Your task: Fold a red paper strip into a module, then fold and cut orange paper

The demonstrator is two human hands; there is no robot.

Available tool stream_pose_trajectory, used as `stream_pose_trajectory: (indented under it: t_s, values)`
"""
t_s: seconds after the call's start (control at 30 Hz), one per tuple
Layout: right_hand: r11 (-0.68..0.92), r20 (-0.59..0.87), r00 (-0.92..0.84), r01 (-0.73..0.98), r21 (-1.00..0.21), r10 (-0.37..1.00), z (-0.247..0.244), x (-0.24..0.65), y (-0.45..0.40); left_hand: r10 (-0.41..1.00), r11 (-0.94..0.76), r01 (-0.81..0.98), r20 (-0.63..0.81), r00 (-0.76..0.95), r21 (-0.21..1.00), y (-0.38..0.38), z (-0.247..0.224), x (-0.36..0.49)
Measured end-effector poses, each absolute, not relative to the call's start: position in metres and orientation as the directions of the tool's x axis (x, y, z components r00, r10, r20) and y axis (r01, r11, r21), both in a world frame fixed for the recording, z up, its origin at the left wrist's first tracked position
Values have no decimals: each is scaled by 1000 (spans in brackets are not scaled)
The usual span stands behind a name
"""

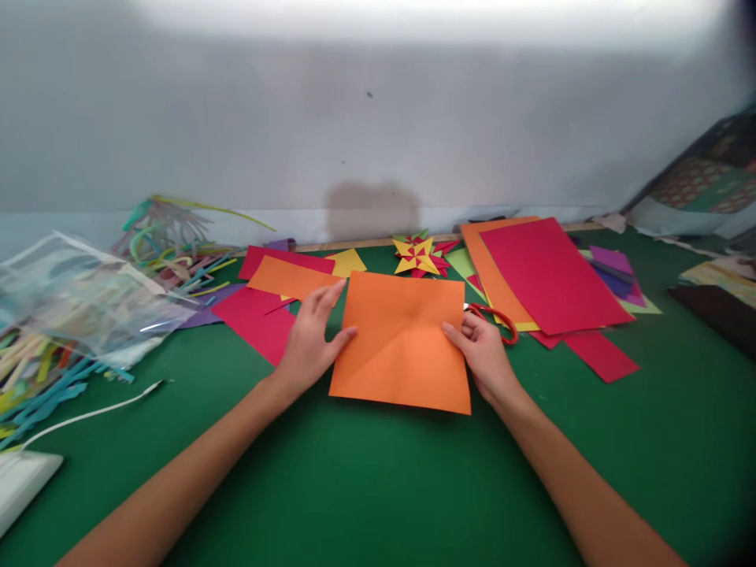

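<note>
An orange square sheet (405, 346) with faint creases is held up over the green table (354, 488), tilted towards me. My right hand (485, 350) pinches its right edge, thumb in front and fingers behind. At the left edge, my left hand (316, 331) has its thumb on the sheet's border and its fingers apart, pointing up beside the upper left corner. Just behind my right hand lie scissors (506, 327) with orange-red handles. Beyond the sheet sits a folded paper star (416, 256) in yellow and red.
Red and orange paper pieces (253, 315) lie at the left, beside a clear plastic bag (106, 291) and many coloured strips (53, 378). A white cable (94, 411) runs near the left edge. Large red sheets (552, 272) are stacked at the right, and a wall (265, 118) stands behind.
</note>
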State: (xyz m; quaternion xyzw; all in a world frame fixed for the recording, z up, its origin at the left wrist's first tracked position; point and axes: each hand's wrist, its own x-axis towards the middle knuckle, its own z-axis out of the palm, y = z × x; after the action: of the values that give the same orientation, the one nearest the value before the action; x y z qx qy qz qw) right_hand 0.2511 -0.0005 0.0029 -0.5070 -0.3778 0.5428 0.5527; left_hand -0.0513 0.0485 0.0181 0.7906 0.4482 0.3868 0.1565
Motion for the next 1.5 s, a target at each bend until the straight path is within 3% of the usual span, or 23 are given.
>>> stream_pose_trajectory:
  t_s: [0.07, 0.17, 0.27, 0.4, 0.53, 0.67, 0.93, 1.03, 1.2, 1.3, 1.5]
  values:
    - [-97, -134, 168, -211, -973, 977, 1, 252, 0, 664, -724, 612, 564, 491, 319, 35, 28, -47]
    - [-89, -136, 195, -234, -968, 971, 1, 249, 1, 396, -899, 437, 480, 783, 29, 12, 38, -31]
    - [-118, -176, 170, -304, -945, 970, 1, 244, -1, 291, -922, 369, 423, 858, -114, -4, 33, -13]
    - [-145, -210, 142, -367, -919, 967, 3, 240, -4, 262, -879, 422, 514, 817, -223, -5, 21, -6]
    - [-173, -224, 92, -385, -906, 970, 10, 242, -6, 174, -901, 371, 596, 784, -225, -6, 24, -8]
    - [-253, -298, 56, -396, -882, 953, 15, 246, -4, 77, -944, 248, 585, 808, -219, -14, 32, -7]
    - [-195, -239, 131, -284, -939, 962, 11, 250, -3, 211, -939, 309, 456, 865, -151, -4, 41, -13]
    - [-213, -244, 90, -262, -941, 966, 12, 247, -6, 209, -957, 272, 417, 884, -96, -5, 49, -13]
    - [-263, -271, -3, -243, -934, 963, 18, 240, -10, 326, -938, 345, 454, 829, 42, -8, 72, -17]
    - [-292, -275, -101, -277, -915, 956, 21, 235, -14, 344, -931, 360, 464, 816, 57, -8, 87, -23]
    - [-352, -316, -162, -313, -882, 935, 22, 226, -18, 357, -934, 323, 328, 875, 153, -7, 94, -27]
